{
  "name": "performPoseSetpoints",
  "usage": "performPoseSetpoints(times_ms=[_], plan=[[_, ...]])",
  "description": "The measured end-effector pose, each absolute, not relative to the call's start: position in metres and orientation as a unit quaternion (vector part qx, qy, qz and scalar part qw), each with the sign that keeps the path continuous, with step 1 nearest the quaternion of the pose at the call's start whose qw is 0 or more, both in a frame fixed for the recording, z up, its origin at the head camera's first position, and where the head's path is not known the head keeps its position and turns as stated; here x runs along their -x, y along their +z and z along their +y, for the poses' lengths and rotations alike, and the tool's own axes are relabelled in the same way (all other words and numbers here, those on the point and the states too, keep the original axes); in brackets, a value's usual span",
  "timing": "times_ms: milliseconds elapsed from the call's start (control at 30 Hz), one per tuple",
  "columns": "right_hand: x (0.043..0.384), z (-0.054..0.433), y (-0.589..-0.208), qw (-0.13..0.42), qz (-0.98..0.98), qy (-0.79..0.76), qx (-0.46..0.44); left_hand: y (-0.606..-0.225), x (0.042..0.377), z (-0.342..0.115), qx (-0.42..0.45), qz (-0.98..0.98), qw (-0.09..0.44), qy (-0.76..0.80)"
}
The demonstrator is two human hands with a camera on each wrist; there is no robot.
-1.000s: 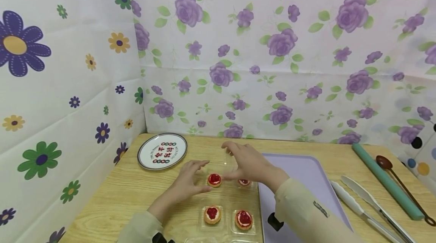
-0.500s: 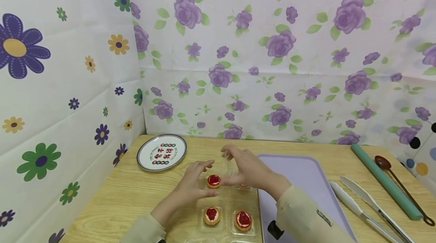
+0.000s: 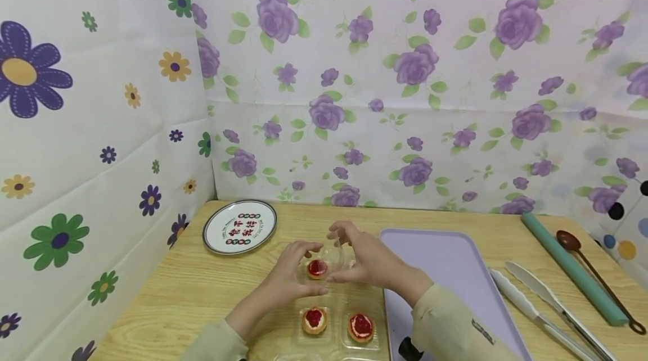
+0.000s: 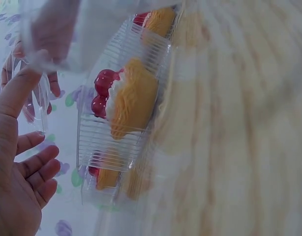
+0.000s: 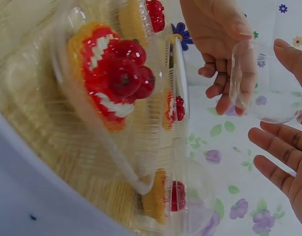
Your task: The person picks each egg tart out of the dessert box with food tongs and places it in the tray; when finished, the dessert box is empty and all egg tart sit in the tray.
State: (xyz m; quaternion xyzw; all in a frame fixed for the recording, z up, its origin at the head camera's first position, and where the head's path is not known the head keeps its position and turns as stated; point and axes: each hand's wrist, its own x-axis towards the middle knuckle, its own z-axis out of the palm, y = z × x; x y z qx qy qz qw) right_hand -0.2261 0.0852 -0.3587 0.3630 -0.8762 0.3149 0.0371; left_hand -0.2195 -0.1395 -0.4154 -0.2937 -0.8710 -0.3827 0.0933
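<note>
My right hand (image 3: 369,257) pinches a clear plastic lid (image 5: 269,88) between thumb and fingers in the head view. The lid is tilted over the back left cherry tart (image 3: 317,269), which sits in a clear plastic box. Facing it, my left hand (image 3: 286,276) has spread, relaxed fingers around the left side of that box. Its fingertips come close to the lid; whether they touch is unclear. The right hand largely hides the back right tart. Two more tarts, a left one (image 3: 314,320) and a right one (image 3: 361,327), sit nearer in their boxes.
A purple tray (image 3: 440,254) lies right of the boxes, partly under the right forearm. Farther right are tongs (image 3: 539,319), a teal roll (image 3: 572,268) and a brown ladle (image 3: 569,240). A printed plate (image 3: 240,226) stands at the back left. Flowered cloth hangs behind.
The lid in my right hand has tilted down to the left, over the back left tart. My left hand has moved slightly right, closer to it.
</note>
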Motion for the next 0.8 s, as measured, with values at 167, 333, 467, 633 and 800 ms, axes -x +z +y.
performPoseSetpoints(times_ms=[167,333,467,633,800], plan=[[0.227,0.088,-0.361,0.033,-0.879,0.313,-0.358,-0.414,0.22,-0.138,0.274,-0.874,0.078,-0.393],[0.23,0.091,-0.36,0.034,-0.885,0.299,-0.356,-0.408,0.221,-0.14,0.252,-0.887,0.092,-0.376],[0.234,0.093,-0.357,0.03,-0.89,0.29,-0.35,-0.403,0.225,-0.141,0.255,-0.89,0.105,-0.362],[0.239,0.094,-0.352,0.016,-0.896,0.283,-0.343,-0.394,0.232,-0.144,0.27,-0.891,0.121,-0.343],[0.246,0.093,-0.347,-0.009,-0.909,0.258,-0.327,-0.387,0.242,-0.148,0.278,-0.897,0.111,-0.325]])
